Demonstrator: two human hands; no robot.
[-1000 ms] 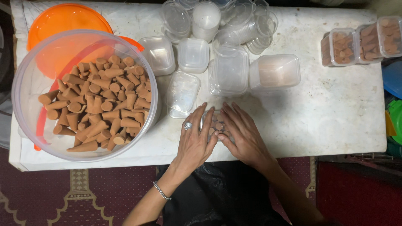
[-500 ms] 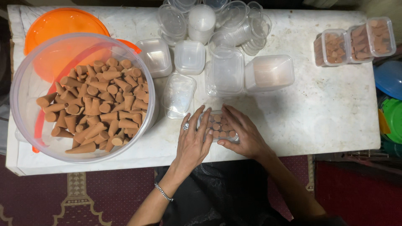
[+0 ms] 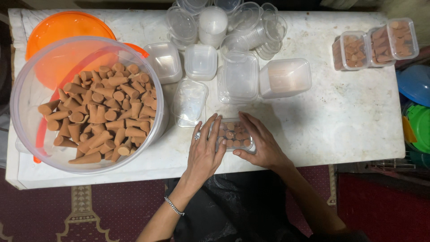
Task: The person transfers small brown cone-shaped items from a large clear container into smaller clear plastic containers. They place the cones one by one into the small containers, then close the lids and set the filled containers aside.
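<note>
A small clear plastic box (image 3: 234,136) filled with brown cone-shaped pieces sits on the white table (image 3: 340,116) near its front edge. My left hand (image 3: 204,154), with a ring and a bracelet, rests flat against the box's left side. My right hand (image 3: 264,145) cups its right side and near corner. Both hands touch the box; it stands on the table between them.
A large clear tub (image 3: 87,105) of brown cones stands at the left, over an orange lid (image 3: 67,29). Empty clear boxes and lids (image 3: 237,76) crowd the table's middle and back. Three filled boxes (image 3: 374,42) sit at the far right. Coloured lids (image 3: 419,103) lie beyond the right edge.
My hands have spread apart from over the box to its two sides, so the cones inside now show. The view shifted slightly.
</note>
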